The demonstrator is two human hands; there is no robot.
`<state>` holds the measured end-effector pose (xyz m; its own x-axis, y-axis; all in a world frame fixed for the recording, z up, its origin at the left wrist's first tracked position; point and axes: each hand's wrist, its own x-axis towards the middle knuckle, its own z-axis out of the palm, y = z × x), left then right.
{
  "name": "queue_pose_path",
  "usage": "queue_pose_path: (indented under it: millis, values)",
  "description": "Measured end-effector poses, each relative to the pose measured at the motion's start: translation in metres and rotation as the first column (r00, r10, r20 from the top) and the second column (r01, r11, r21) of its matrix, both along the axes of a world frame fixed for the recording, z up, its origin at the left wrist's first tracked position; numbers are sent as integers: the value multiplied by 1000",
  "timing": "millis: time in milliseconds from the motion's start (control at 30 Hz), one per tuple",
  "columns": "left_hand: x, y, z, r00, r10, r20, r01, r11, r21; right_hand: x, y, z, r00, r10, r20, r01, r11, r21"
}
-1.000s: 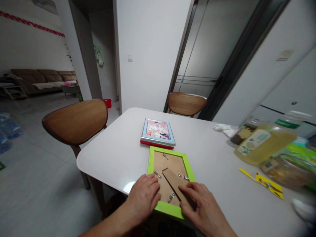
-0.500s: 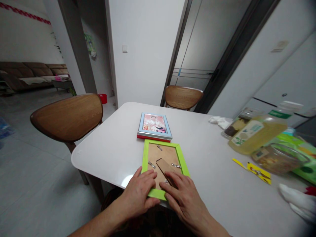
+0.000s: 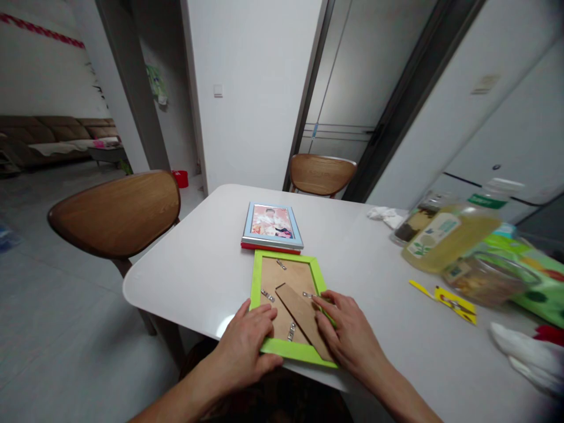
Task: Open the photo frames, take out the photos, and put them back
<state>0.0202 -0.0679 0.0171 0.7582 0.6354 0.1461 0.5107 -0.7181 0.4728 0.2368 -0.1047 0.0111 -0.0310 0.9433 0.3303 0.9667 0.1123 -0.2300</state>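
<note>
A green picture frame (image 3: 288,349) lies back side up at the table's near edge, with a brown backing board (image 3: 272,317), small metal clips and a slanted brown stand strip (image 3: 302,314). My left hand (image 3: 249,341) rests on the frame's lower left corner, fingers over the edge and thumb at the near rim. My right hand (image 3: 348,326) lies at the right side, its index fingertip on the right metal clip (image 3: 308,295), its fingers a little apart. Beyond the green frame, a light blue frame (image 3: 272,226) with a pink picture lies on a red one (image 3: 271,249).
On the right of the white table (image 3: 189,258) are an oil bottle (image 3: 453,235), a jar (image 3: 416,223), a clear container (image 3: 484,276), a yellow item (image 3: 456,304), a green package (image 3: 541,276) and tissues (image 3: 529,352). Wooden chairs (image 3: 118,211) stand beside the table.
My right hand has moved right and slightly up, from the lower clip to the right clip. The lower clip and more of the stand strip now show. My left hand stays on the corner.
</note>
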Motion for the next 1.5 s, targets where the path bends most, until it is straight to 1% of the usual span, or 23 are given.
queue_pose_path:
  millis: [67, 333, 633, 867, 1100, 1300, 1500]
  values:
    - [0, 0, 0, 1000, 0, 1, 0, 1000, -4, 5, 7, -1, 999, -50, 13, 50, 998, -24]
    - [1, -1, 3, 1000, 9, -4, -9, 1000, -20, 4, 16, 1, 998, -46, -40, 45, 998, -42]
    - [2, 1, 4, 1000, -22, 9, 22, 1000, -22, 4, 23, -3, 982, -137, -129, 137, 990, -9]
    - [2, 2, 5, 1000, -31, 5, 31, 999, -29, 4, 29, -2, 976, -193, -98, 187, 980, -69]
    - [2, 1, 5, 999, -34, 2, 34, 999, -26, 5, 31, -3, 950, -241, -200, 233, 971, -60]
    - [2, 2, 6, 1000, -31, 5, 31, 999, -33, 8, 30, -8, 950, -210, -232, 200, 978, -66]
    - [-2, -2, 6, 1000, -25, 11, 25, 998, -59, 5, 26, -6, 946, -172, -273, 168, 985, -37]
